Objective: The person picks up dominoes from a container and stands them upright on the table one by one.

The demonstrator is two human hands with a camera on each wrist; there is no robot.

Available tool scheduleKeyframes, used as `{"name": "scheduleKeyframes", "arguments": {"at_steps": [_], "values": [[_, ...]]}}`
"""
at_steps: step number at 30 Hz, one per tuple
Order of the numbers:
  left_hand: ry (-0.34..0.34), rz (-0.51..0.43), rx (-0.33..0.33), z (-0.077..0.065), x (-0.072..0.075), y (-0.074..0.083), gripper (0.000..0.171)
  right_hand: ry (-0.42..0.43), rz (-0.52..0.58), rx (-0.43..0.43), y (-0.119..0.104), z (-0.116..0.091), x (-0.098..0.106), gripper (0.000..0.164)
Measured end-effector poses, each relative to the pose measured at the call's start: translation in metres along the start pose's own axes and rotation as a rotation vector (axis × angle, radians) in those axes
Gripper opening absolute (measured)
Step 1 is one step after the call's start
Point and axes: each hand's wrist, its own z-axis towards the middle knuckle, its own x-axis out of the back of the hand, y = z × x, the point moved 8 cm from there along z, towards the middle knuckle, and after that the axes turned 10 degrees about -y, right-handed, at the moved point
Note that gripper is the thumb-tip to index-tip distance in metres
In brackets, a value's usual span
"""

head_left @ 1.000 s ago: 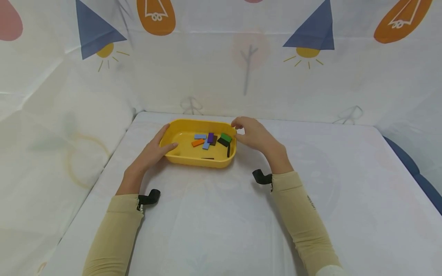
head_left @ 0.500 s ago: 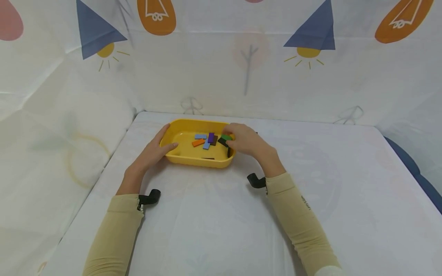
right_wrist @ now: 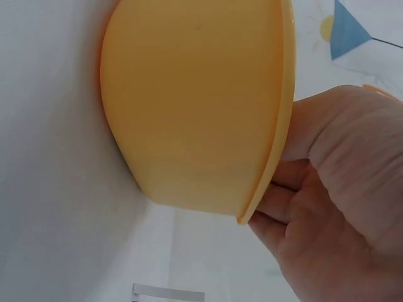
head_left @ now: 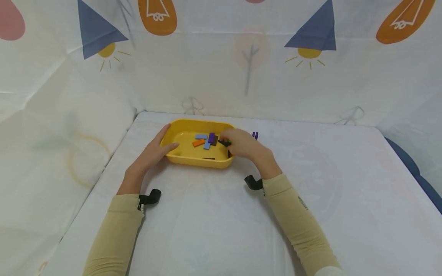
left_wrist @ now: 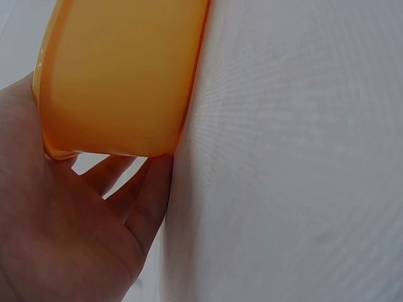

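Observation:
A yellow plastic tray [head_left: 195,162] stands near the table's far edge, holding several small flat blocks. My left hand [head_left: 152,153] grips its left end, thumb over the rim and fingers along the outer wall; the left wrist view shows those fingers under the tray's end. My right hand [head_left: 241,142] reaches over the right rim with bent fingers. Its fingertips are at a black block [head_left: 222,143] and a green block, both largely covered by the hand. Left of them lie a purple block [head_left: 211,137], an orange block [head_left: 198,143], light blue blocks [head_left: 201,136] and a brown block [head_left: 215,140].
Small purple pieces [head_left: 255,135] stand on the white-covered table [head_left: 214,214] just behind the right hand. A printed white cloth [head_left: 207,76] hangs behind the table's far edge. A dark blue rounded object [head_left: 411,165] shows beyond the table's right edge.
My right hand has moved from outside the right rim leftward and into the tray, covering most of the green block. Purple pieces behind it have come into view. The left hand stays put.

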Motion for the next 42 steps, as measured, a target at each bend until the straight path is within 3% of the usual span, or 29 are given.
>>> {"name": "scheduleKeyframes", "arguments": {"at_steps": [15,25,42], "values": [[0.006,0.001,-0.004,0.000,0.000,0.000,0.081,-0.030,-0.155,-0.007,-0.003,0.015,-0.012,0.038],[0.007,0.004,-0.010,0.002,-0.001,0.000,0.084,-0.110,-0.153,-0.059,-0.009,0.012,-0.013,0.032],[0.005,0.002,-0.014,0.003,0.000,0.000,0.083,-0.101,-0.217,-0.057,-0.010,0.017,-0.014,0.028]]}}
